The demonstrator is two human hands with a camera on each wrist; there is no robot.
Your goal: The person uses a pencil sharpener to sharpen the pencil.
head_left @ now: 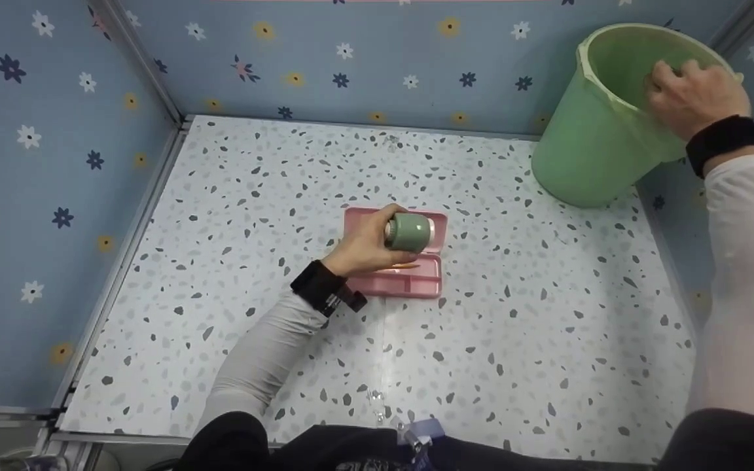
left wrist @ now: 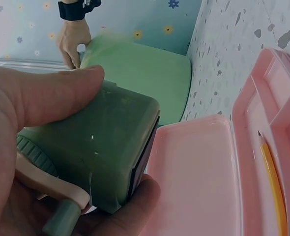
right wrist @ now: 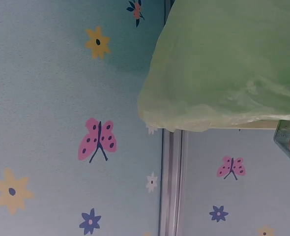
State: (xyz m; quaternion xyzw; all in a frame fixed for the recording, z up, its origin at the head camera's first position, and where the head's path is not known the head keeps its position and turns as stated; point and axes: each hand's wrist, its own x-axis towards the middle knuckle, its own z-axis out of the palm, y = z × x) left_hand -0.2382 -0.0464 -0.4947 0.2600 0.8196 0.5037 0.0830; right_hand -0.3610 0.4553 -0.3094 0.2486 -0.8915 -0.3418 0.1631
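My left hand [head_left: 367,245] grips a green hand-crank pencil sharpener [head_left: 411,232] above a pink pencil case [head_left: 436,288]. The left wrist view shows the sharpener's cream crank arm [left wrist: 51,182] and green knob, with my thumb across the top of the body. The case lies with its lid laid back; an orange pencil [left wrist: 270,172] rests in one compartment. Over at the bin's rim, my right hand [head_left: 698,98] pinches a small grey-green plastic piece [right wrist: 285,137]. Only part of that piece shows at the right wrist view's edge, so its full shape is hidden.
A tall green bin [head_left: 593,144] with a pale green liner [right wrist: 223,93] folded over its rim stands at the back right. Flower-patterned blue walls [head_left: 377,59] enclose the speckled white table [head_left: 252,196] at the back and sides.
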